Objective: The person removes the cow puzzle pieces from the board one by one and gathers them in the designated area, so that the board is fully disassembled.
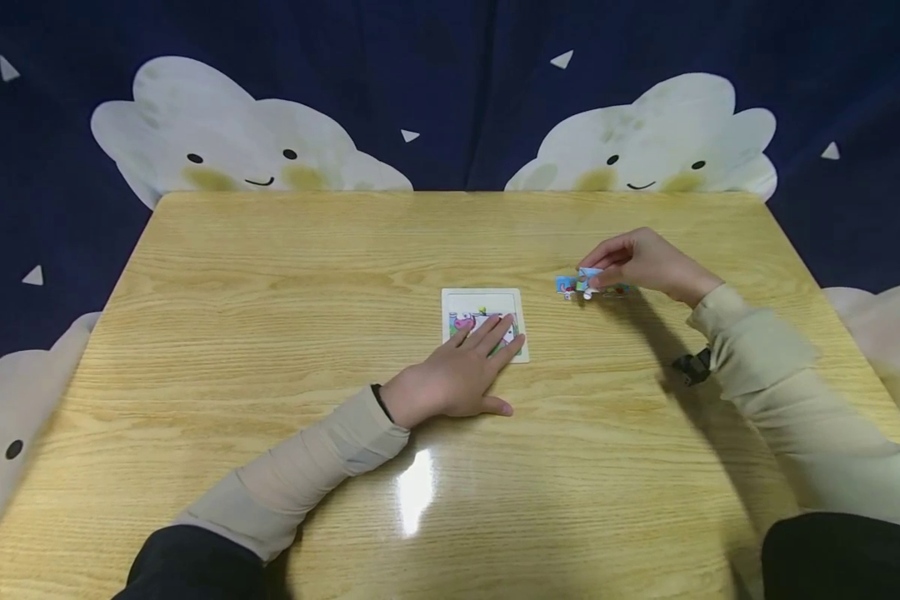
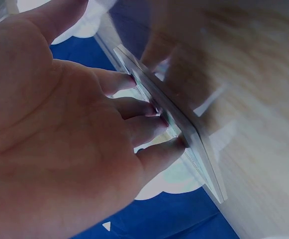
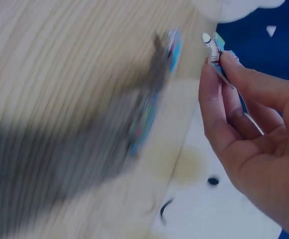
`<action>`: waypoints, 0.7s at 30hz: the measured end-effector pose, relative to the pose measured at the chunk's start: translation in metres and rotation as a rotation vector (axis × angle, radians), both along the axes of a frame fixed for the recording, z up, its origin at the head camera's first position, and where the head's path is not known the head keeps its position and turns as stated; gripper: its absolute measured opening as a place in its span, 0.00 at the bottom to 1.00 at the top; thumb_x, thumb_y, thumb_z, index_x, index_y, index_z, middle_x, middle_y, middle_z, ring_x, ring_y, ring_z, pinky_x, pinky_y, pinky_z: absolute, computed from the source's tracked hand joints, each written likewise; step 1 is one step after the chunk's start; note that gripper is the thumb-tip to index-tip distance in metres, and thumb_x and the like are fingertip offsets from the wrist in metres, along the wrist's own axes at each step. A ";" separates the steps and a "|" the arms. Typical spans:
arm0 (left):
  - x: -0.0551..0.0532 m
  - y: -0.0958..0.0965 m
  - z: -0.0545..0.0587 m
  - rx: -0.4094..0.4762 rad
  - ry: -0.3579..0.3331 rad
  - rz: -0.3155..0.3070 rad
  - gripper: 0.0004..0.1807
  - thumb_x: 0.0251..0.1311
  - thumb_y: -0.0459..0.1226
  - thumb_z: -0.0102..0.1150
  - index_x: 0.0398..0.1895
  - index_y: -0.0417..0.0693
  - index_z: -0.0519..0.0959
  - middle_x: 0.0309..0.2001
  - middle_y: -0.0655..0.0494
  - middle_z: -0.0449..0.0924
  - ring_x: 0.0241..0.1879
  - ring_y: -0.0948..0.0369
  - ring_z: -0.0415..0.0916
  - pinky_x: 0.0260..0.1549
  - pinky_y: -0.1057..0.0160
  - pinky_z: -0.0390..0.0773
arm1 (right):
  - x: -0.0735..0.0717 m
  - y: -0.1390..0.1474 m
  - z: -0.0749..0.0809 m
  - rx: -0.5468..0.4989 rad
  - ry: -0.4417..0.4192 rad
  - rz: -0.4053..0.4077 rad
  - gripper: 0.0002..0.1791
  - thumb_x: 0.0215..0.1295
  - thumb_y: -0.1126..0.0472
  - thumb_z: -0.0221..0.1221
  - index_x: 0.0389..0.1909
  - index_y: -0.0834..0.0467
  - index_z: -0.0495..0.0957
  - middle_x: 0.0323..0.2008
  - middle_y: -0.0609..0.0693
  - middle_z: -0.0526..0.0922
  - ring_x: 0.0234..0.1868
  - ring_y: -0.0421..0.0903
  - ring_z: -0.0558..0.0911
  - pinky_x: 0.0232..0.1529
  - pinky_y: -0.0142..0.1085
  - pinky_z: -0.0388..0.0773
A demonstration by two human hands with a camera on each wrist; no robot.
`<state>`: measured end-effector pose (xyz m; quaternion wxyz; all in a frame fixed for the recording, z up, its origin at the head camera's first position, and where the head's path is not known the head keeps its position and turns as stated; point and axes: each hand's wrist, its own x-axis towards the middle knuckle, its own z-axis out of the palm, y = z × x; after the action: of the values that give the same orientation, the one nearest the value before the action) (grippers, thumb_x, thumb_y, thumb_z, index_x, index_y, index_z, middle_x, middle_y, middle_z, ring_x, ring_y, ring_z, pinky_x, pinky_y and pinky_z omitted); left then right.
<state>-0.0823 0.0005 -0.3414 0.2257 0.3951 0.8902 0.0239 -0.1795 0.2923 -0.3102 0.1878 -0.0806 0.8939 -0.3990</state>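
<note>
A square puzzle tray [image 1: 482, 293] with a pale frame lies on the table, its lower part filled with a picture of a pink-nosed cow. Over it rests my left hand [image 1: 465, 371], fingers spread and fairly straight, fingertips on the picture. In the left wrist view the fingertips [image 2: 176, 144] touch the face of the tray [image 2: 204, 154]. To the right, my right hand [image 1: 648, 262] pinches a blue-and-white puzzle piece [image 3: 215, 52] between thumb and fingers, raised above the table. Beneath it lie other puzzle pieces [image 1: 564, 286], partly hidden by the hand.
The wooden table [image 1: 307, 275] reaches back to a dark blue curtain [image 1: 450, 83] printed with smiling clouds. A small black device [image 1: 692, 367] sits at the right wrist. In the right wrist view, loose pieces [image 3: 146, 119] lie on the wood in the hand's shadow.
</note>
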 end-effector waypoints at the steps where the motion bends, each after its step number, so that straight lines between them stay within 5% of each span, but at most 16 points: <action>1: 0.000 0.000 0.000 0.002 0.001 0.000 0.52 0.65 0.63 0.48 0.79 0.50 0.36 0.78 0.47 0.23 0.76 0.53 0.23 0.72 0.50 0.36 | 0.000 0.007 0.000 -0.001 -0.002 -0.009 0.14 0.61 0.69 0.66 0.47 0.68 0.82 0.34 0.51 0.87 0.34 0.41 0.84 0.37 0.38 0.81; 11: 0.000 0.001 -0.002 -0.001 0.006 -0.007 0.52 0.65 0.64 0.47 0.79 0.50 0.35 0.78 0.47 0.22 0.76 0.53 0.23 0.72 0.50 0.36 | -0.003 0.073 -0.009 0.112 -0.028 -0.099 0.19 0.60 0.70 0.66 0.52 0.74 0.78 0.31 0.48 0.84 0.31 0.36 0.79 0.35 0.33 0.81; 21: 0.000 -0.001 -0.002 0.009 0.012 -0.006 0.52 0.65 0.63 0.47 0.79 0.50 0.36 0.78 0.47 0.23 0.76 0.53 0.24 0.72 0.50 0.37 | -0.008 0.086 -0.019 0.184 -0.009 -0.119 0.17 0.58 0.66 0.69 0.45 0.73 0.81 0.27 0.46 0.84 0.27 0.35 0.78 0.30 0.30 0.77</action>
<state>-0.0824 -0.0003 -0.3435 0.2188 0.3989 0.8902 0.0248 -0.1879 0.3780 -0.3296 0.1744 -0.0082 0.9291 -0.3261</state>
